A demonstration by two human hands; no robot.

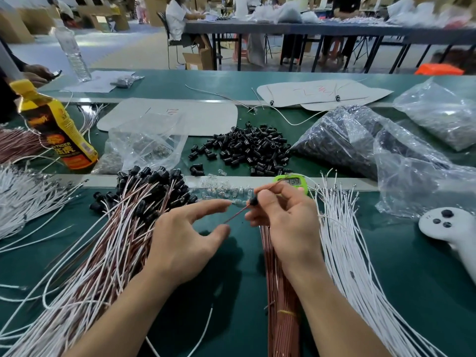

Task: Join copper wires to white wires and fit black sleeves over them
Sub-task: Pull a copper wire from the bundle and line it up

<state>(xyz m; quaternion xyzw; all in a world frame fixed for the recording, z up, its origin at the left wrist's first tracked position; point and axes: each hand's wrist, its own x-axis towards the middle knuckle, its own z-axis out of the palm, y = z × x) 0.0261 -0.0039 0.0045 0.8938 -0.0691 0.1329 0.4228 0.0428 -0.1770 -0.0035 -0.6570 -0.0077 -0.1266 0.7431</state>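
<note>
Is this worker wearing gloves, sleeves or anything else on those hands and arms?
No. The left hand and right hand are bare: no gloves, rings or guards on the fingers. The left forearm and right forearm are bare too, with no sleeve, watch or bracelet in view.

Copper wires [280, 292] lie in a straight, tied bundle at lower centre of the frame. White wires [347, 243] fan out on the bench [412, 266] at right. Loose black sleeves [247, 148] form a pile at upper centre. A single copper wire [235, 213], tilted and carrying one fitted sleeve [253, 201], is pinched in the right hand [283, 220] at centre frame.
</note>
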